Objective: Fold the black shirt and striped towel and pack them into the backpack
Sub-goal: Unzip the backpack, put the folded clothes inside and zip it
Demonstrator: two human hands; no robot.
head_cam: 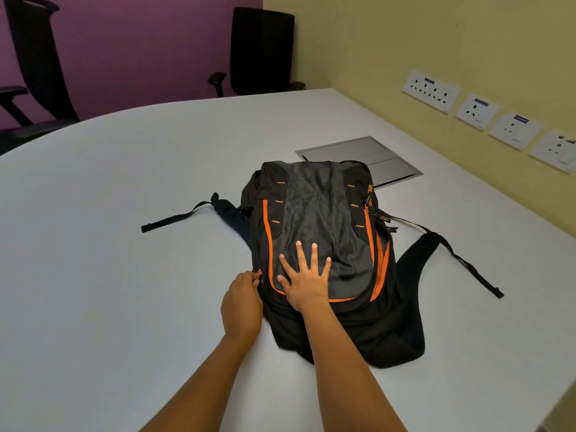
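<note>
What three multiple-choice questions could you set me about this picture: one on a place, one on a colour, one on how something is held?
1. Where does the left hand grip?
A. the zip pull at the left edge of the backpack
B. a shoulder strap
C. the rim of the table

2. What colour is the trim on the backpack?
A. green
B. blue
C. orange

3. How is the right hand held?
A. flat on the backpack, fingers spread
B. in a fist
C. lifted clear of the backpack

Answers:
1 A, its fingers curl at the small pull on the bag's left side.
2 C, orange lines run along the front panel.
3 A, its straight fingers lie on the grey front.
</note>
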